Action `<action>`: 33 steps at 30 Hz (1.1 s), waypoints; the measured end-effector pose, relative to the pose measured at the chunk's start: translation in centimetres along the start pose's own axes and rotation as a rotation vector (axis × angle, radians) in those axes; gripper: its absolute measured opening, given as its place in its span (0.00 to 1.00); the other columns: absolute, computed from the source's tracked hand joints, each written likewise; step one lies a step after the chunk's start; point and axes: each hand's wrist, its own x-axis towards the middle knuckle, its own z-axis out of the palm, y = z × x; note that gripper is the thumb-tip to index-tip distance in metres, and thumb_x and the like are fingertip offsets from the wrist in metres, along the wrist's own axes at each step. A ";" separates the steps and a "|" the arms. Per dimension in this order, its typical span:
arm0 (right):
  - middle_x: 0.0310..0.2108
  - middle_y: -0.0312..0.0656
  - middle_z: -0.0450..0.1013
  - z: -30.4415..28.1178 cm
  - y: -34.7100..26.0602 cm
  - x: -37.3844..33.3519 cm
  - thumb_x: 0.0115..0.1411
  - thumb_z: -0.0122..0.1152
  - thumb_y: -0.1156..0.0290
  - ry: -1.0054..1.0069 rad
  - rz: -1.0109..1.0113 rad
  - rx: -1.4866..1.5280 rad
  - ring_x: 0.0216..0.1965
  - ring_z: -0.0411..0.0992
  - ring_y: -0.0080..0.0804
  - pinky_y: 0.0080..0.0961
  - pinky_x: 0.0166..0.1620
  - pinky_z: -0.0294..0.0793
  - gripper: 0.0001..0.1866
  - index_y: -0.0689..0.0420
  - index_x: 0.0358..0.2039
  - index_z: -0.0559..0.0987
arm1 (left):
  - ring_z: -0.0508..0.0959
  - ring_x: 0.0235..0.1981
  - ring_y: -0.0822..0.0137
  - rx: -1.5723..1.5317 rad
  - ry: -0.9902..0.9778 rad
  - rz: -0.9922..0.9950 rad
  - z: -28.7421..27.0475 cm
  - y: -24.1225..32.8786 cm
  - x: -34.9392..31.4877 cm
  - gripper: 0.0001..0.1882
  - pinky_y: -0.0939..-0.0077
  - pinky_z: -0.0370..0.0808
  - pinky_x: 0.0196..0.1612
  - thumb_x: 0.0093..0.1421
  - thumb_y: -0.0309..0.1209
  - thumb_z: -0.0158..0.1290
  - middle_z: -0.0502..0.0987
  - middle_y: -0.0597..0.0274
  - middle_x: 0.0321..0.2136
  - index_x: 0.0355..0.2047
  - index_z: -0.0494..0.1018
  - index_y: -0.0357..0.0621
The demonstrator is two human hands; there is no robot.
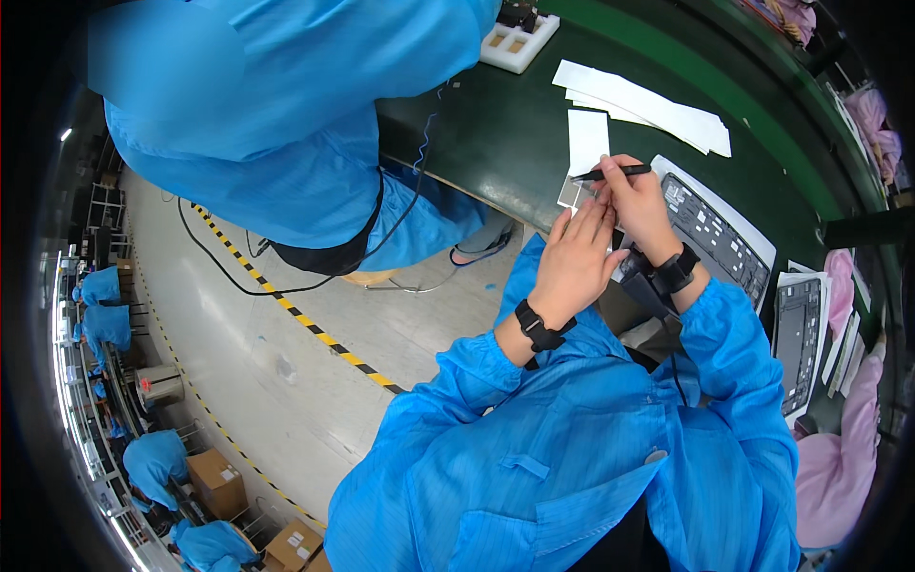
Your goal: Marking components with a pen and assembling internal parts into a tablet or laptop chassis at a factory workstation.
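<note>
A slim black pen-like tool is pinched in the right hand, the grip closed on it between thumb and fingers. It lies nearly crosswise, its tip reaching left beyond the fingers to the upper edge of a small pale rectangle with a greyish window, on the near side of the desk. That rectangle sits left of the right grip and just beyond the fingertips of the left hand, the two hands being about equally close. The left hand is palm down, fingers straight and together, thumb apart; whether its fingertips hold anything, I cannot tell. A white strip extends away from the wearer just past the tool tip, its long axis roughly at right angles to the tool. Farther out lie overlapping white strips and a white foam tray. To the right, a black panel slants on a white sheet, with a second dark panel beyond it. At left, a person in a blue smock is beside the desk.
</note>
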 end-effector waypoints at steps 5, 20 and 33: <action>0.24 0.39 0.76 -0.1 0.1 -0.1 0.68 0.55 0.61 0.011 -0.007 -0.016 0.23 0.71 0.20 0.19 0.26 0.70 0.16 0.63 0.36 0.78 | 0.66 0.63 0.53 0.005 -0.033 -0.014 0.1 -0.2 0.0 0.29 0.53 0.60 0.64 0.61 0.40 0.55 0.68 0.48 0.59 0.57 0.68 0.34; 0.25 0.43 0.78 -15.1 -5.5 -9.3 0.68 0.55 0.68 0.366 -0.161 0.075 0.22 0.73 0.19 0.13 0.26 0.67 0.14 0.66 0.42 0.80 | 0.68 0.61 0.48 -0.068 0.062 -0.039 0.2 0.6 0.2 0.20 0.49 0.62 0.62 0.62 0.31 0.53 0.72 0.49 0.56 0.53 0.72 0.35; 0.24 0.38 0.75 -23.5 2.6 -24.8 0.66 0.56 0.71 0.470 0.073 -0.101 0.22 0.72 0.19 0.16 0.33 0.75 0.11 0.68 0.39 0.79 | 0.73 0.54 0.54 -0.347 -0.286 0.529 8.9 15.7 0.3 0.20 0.62 0.70 0.56 0.55 0.28 0.58 0.74 0.52 0.51 0.48 0.73 0.37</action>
